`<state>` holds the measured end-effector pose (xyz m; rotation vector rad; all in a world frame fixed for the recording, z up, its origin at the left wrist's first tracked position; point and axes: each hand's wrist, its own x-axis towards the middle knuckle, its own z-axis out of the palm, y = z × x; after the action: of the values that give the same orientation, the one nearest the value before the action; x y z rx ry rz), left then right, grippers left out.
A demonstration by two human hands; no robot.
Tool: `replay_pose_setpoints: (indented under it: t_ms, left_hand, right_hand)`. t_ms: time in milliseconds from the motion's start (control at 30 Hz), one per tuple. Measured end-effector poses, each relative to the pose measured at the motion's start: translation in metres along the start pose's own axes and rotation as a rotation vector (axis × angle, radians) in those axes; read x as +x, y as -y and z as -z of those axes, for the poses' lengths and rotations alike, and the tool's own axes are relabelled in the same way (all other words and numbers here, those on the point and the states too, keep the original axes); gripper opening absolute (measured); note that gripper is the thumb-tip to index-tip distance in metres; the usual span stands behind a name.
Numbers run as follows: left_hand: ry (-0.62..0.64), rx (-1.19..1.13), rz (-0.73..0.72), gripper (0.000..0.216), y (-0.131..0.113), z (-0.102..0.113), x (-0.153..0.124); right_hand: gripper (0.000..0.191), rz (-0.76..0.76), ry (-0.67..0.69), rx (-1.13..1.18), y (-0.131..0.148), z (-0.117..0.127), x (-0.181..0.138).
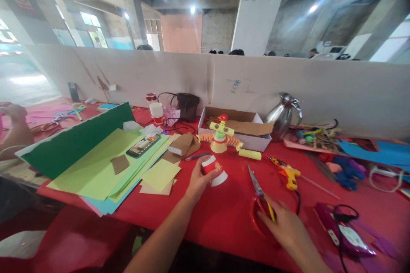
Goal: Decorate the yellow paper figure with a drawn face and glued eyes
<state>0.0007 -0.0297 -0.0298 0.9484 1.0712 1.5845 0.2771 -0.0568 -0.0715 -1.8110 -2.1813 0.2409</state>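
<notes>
My left hand [198, 181] is wrapped round a red and white paper cup [214, 169] lying tilted on the red table [224, 217]. My right hand [283, 224] rests on the red handles of a pair of scissors [259, 192], fingers curled over them; the blades point away from me. Just beyond the cup stands a paper craft figure [220, 136] with a yellow head and orange pleated arms. A yellow glue gun [288, 172] lies to the right of the scissors.
Green, yellow and blue paper sheets [105, 166] with a phone [143, 145] on them lie at left. A white cardboard box [235, 126], a metal jug [283, 115] and craft clutter sit along the back partition. Another person's arm [14, 128] shows far left.
</notes>
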Motion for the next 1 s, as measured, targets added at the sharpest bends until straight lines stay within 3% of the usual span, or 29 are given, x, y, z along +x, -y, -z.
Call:
replay_pose_setpoints:
  t_ms: [367, 600, 733, 933, 1000]
  left_hand:
    - [0.017, -0.110, 0.072, 0.065, 0.003, 0.006, 0.001]
    - [-0.061, -0.412, 0.294, 0.042, 0.005, 0.013, 0.010]
    - [-0.133, -0.485, 0.337, 0.037, 0.002, 0.019, 0.014]
    - [0.032, -0.610, 0.362, 0.037, -0.004, 0.027, 0.016]
    - [0.020, -0.656, 0.402, 0.034, -0.006, 0.026, 0.015]
  right_hand:
    - [0.050, 0.025, -0.022, -0.070, -0.004, -0.004, -0.002]
    - [0.050, 0.011, -0.021, -0.078, -0.004, -0.005, -0.002]
    - [0.052, 0.011, -0.009, -0.064, -0.002, -0.005, -0.003]
    - [0.051, -0.010, -0.030, -0.082, 0.001, -0.005, -0.008]
    - [0.051, -0.013, -0.019, -0.106, 0.003, -0.004, -0.010]
